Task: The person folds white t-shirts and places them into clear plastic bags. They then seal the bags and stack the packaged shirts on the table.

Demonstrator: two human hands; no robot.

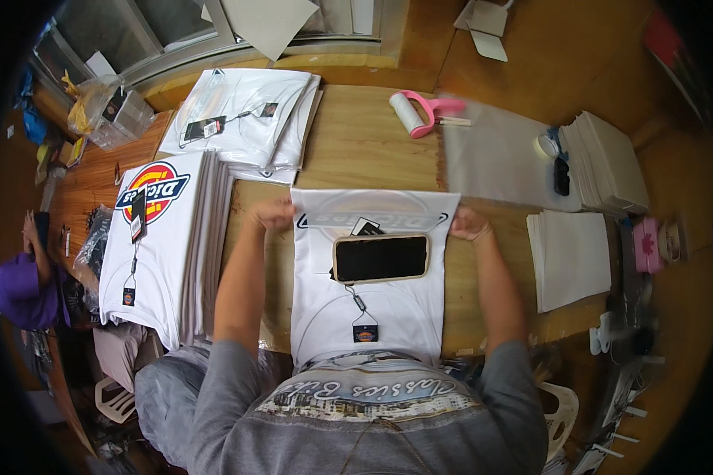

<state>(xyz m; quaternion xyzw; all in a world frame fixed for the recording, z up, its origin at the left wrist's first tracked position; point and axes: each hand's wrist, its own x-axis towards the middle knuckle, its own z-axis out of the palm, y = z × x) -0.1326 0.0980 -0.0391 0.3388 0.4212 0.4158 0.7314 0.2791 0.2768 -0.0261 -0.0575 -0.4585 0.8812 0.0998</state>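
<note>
A folded white T-shirt (317,309) lies in front of me on the table, with a dark hang tag (365,333) on a cord at its near end. A translucent plastic bag (372,203) covers the shirt's far end, so its printed logo shows only hazily. My left hand (273,214) is closed at the bag's left edge, and my right hand (469,224) grips the right edge; the fingertips are partly hidden. On the shirt's middle rests a phone (381,257) with a dark screen and a beige case, partly covering another black tag (366,227).
Left stands a tall stack of folded white shirts (152,269); behind it lie bagged shirts (245,87). At the back right are a pink-handled lint roller (408,113), clear plastic bags (491,150) and white card stacks (572,257). A person in purple (28,289) is far left.
</note>
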